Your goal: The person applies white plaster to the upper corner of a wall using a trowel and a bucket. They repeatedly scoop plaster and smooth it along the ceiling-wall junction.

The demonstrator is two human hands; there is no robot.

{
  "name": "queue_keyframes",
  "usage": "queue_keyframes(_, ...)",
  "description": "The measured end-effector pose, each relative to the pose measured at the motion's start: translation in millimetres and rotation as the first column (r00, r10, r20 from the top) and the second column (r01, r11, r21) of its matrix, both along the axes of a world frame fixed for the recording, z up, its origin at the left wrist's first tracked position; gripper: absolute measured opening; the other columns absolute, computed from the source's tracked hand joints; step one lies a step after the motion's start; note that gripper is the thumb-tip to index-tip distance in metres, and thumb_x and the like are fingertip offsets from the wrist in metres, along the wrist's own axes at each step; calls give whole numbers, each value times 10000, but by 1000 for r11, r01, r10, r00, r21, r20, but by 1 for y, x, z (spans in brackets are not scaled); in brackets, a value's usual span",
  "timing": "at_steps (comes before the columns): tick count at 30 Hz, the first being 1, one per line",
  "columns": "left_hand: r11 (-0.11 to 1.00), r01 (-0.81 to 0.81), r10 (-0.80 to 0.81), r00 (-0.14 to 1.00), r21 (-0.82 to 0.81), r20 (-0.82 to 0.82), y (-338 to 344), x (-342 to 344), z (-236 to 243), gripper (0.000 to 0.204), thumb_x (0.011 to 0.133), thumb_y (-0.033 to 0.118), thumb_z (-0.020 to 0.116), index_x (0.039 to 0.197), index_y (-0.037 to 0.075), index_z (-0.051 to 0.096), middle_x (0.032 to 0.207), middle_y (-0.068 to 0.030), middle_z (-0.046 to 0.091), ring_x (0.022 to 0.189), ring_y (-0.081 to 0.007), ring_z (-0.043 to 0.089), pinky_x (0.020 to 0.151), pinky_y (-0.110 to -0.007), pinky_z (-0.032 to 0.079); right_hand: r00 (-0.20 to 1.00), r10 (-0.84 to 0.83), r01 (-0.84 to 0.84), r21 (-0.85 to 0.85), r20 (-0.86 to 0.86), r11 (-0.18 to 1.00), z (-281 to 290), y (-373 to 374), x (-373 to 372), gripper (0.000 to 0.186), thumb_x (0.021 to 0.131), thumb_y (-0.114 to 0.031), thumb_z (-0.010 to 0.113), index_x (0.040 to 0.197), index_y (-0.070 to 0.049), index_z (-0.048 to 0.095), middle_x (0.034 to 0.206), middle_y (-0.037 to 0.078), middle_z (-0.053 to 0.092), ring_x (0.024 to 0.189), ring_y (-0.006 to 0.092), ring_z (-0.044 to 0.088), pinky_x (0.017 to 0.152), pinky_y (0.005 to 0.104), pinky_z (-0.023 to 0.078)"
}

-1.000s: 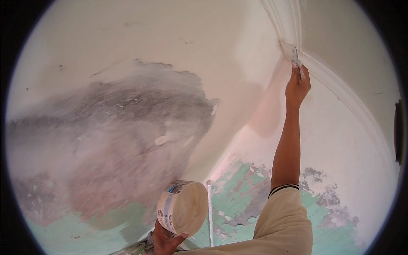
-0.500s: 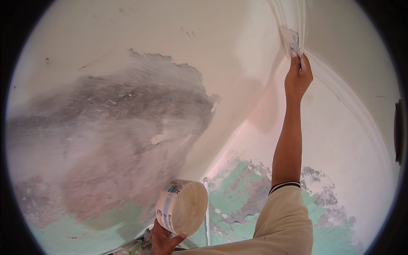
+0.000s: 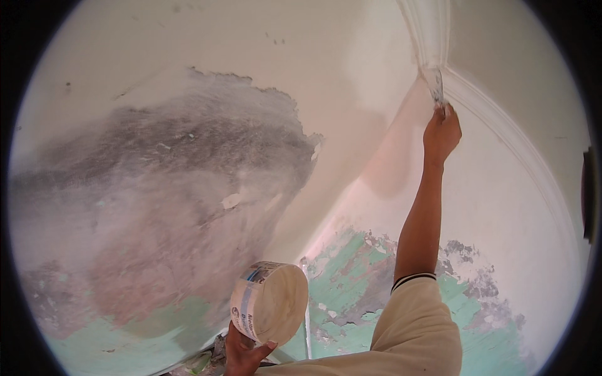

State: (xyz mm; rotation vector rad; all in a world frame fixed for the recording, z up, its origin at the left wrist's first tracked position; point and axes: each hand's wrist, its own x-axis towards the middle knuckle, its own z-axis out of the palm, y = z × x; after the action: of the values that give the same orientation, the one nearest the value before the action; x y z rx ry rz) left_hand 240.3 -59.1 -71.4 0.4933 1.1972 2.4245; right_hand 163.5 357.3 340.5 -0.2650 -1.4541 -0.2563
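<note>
My right hand (image 3: pixel 443 133) is raised high with the arm stretched out, its fingers closed on the handle of a putty knife (image 3: pixel 435 84). The knife's blade meets the corner where the white moulding (image 3: pixel 433 31) comes down to the curved trim. Low in the view, my left hand (image 3: pixel 246 354) grips a round white plastic tub (image 3: pixel 282 304) from below, its thumb at the rim. The tub is tilted with its mouth toward me, and a pale, creamy paste coats the inside.
On the left wall is a large rough grey patch (image 3: pixel 188 138) with peeling edges. Green and grey flaking paint (image 3: pixel 351 301) covers the lower wall by the corner. Curved trim (image 3: pixel 520 131) arches down to the right. A dark object (image 3: pixel 588 194) sits at the right rim.
My right hand and the putty knife have moved down a little, from the upright moulding to its lower corner. The left hand and tub have stayed nearly still.
</note>
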Motion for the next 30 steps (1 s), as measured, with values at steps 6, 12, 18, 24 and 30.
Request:
queue_keyframes(6, 998, -63, 64, 998, -20, 7, -4, 2, 15, 942, 758, 151, 846, 1521, -31, 324, 1449, -174, 525, 1324, -286, 538, 1140, -431, 419, 277, 879, -905, -414, -388, 103, -39, -49, -12, 183, 1042, -163, 609, 1147, -14, 617, 822, 51, 647, 613, 155, 606, 525, 282, 505)
queue_keyframes(12, 958, -151, 113, 980, -244, -162, -15, 1, 0, 964, 850, 343, 831, 1574, -3, 297, 1462, -160, 521, 1283, -270, 560, 1006, -394, 498, -292, 727, -870, -142, -621, -471, -57, -104, -39, 210, 1070, -115, 507, 1222, 19, 561, 926, 90, 618, 762, 173, 626, 676, 325, 545)
queue_keyframes(18, 945, -179, 131, 974, -275, -183, -28, 4, -9, 961, 851, 345, 830, 1574, -2, 299, 1462, -160, 522, 1286, -271, 557, 1012, -396, 493, -451, 570, -812, 50, -687, -581, -30, -135, -57, 367, 1051, -61, 504, 1365, 127, 475, 910, 150, 628, 762, 232, 680, 611, 347, 568)
queue_keyframes(24, 918, -221, 159, 966, -329, -205, -37, 15, -4, 959, 852, 346, 830, 1573, -1, 302, 1462, -160, 522, 1288, -271, 555, 1018, -399, 488, -522, 495, -783, 160, -695, -601, 13, -179, -51, 417, 1041, -59, 554, 1364, 173, 432, 963, 165, 611, 815, 271, 690, 741, 406, 621)
queue_keyframes(30, 897, -251, 179, 959, -363, -222, -50, 23, 0, 956, 853, 347, 830, 1573, 1, 304, 1462, -160, 523, 1290, -271, 552, 1024, -401, 483, -623, 356, -697, 288, -696, -657, 58, -192, -64, 349, 1038, -41, 545, 1322, 147, 471, 897, 137, 598, 734, 242, 672, 610, 353, 539)
